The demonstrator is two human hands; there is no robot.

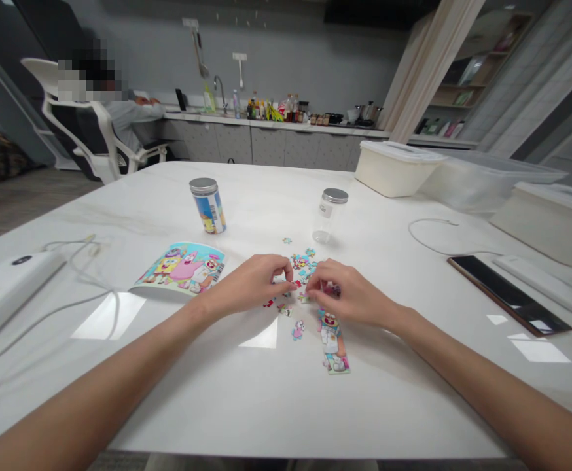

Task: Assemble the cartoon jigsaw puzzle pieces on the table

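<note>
My left hand (249,284) and my right hand (339,294) nearly meet over scattered jigsaw puzzle pieces (300,265) on the white table (247,405). Each hand pinches a small piece at its fingertips, partly hidden by the fingers. An assembled strip of cartoon puzzle pieces (334,343) lies just below my right hand. To the left of my left hand rests a curled cartoon picture card (180,268). Farther back stand a labelled jar with a metal lid (208,206) and a clear jar with a metal lid (330,214).
A white power bank (11,291) with a cable lies at the table's left. A dark tablet (506,294) and white boxes (396,169) sit to the right. A seated person (124,118) works at a counter (266,127) behind the table.
</note>
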